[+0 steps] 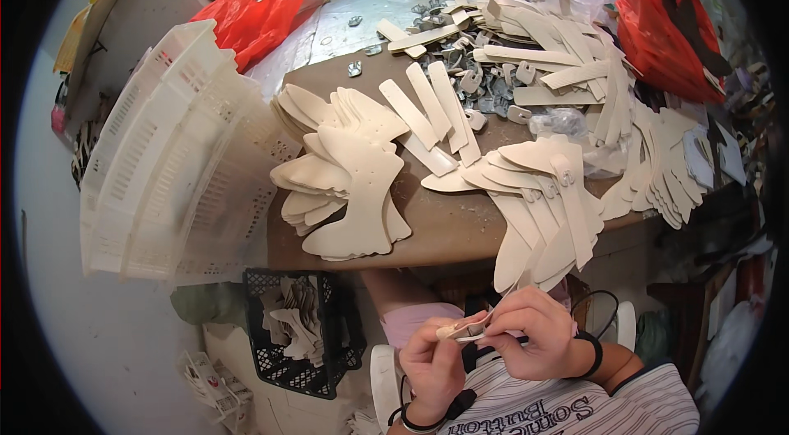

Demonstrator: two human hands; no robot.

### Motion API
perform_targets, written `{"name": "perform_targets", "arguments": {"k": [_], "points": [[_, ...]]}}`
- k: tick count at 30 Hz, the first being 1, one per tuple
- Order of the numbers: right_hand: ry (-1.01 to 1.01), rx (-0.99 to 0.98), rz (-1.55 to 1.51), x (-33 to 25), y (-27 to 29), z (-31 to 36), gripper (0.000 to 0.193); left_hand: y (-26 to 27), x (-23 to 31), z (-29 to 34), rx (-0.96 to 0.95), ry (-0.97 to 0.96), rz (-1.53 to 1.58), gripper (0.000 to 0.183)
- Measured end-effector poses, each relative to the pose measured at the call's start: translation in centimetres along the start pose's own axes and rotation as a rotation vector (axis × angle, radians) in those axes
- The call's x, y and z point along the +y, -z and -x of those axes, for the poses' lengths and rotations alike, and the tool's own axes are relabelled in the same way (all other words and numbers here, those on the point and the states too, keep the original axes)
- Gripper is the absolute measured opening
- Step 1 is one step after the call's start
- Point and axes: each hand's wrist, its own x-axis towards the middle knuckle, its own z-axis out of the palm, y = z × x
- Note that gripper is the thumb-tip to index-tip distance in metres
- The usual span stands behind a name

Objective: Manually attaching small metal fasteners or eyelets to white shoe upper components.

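My left hand (pixel 436 363) and my right hand (pixel 534 335) are close together in front of my body, below the table edge. Between their pinched fingers is a narrow cream strap (pixel 468 328), partly covered by the fingertips. Just beyond my right hand, a fan of cream shaped pieces (pixel 526 188) overhangs the table's front edge; a strap with a small cream fitting lies on top. To its left stands a stack of waisted cream pieces (pixel 353 180) with small holes. Loose cream straps (pixel 427 110) lie between and behind these.
The brown table (pixel 329 258) carries a heap of straps (pixel 542 48) and small metal fittings (pixel 485 90) at the back. Nested white plastic baskets (pixel 164 164) lean at left. Red plastic bags (pixel 662 24) sit at both sides. A black crate (pixel 263 353) with scraps is below.
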Motion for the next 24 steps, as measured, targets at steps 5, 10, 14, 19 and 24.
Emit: {"name": "perform_targets", "arguments": {"k": [5,10,14,19,24], "points": [[-0.105,-0.044,-0.025,-0.1,0.1,0.0,0.023,0.7,-0.7,-0.2,-0.052,-0.156,-0.102,0.017],[-0.059,-0.07,-0.04,0.3,-0.2,-0.1,0.022,0.4,-0.8,-0.4,0.01,-0.205,-0.133,0.017],[0.019,-0.047,0.059,0.2,-0.3,0.3,0.023,0.5,-1.2,-0.4,0.035,-0.221,-0.175,0.016],[0.154,-0.057,0.132,1.2,-0.3,0.6,0.031,0.4,-1.1,-0.6,0.021,-0.196,-0.166,0.016],[0.079,-0.113,0.063,1.4,0.2,0.2,0.029,0.1,-0.4,-0.9,0.04,-0.116,-0.259,0.025]]}}
